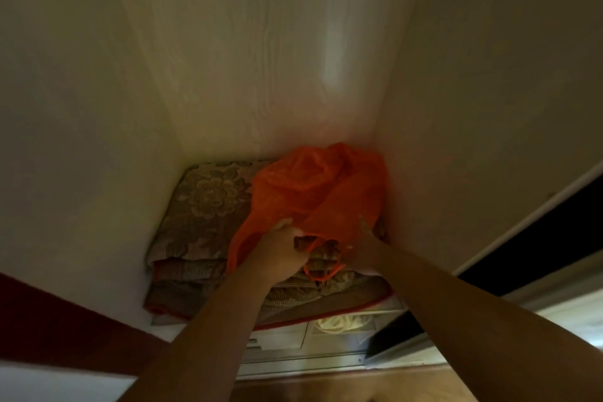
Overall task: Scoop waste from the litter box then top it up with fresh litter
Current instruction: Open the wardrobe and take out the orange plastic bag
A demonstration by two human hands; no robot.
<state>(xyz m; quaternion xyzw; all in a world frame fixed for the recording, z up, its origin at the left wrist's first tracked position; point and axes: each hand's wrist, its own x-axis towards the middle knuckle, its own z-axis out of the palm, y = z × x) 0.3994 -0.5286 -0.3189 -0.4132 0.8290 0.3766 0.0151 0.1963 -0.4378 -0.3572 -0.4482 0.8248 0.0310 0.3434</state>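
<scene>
An orange plastic bag (313, 192) lies crumpled on a stack of folded patterned fabric (202, 206) inside a white closet. My left hand (284, 245) grips the bag's lower edge near its handle loop. My right hand (359, 238) is pushed in under the bag's right side, and its fingers are mostly hidden by the thin plastic. No litter box or scoop is in view.
White closet walls (228, 59) close in on the left, back and right. A dark sliding door (538, 232) stands at the right. Below the fabric are white bins holding a coiled white cord (339, 325). Wooden floor (359, 382) shows at the bottom.
</scene>
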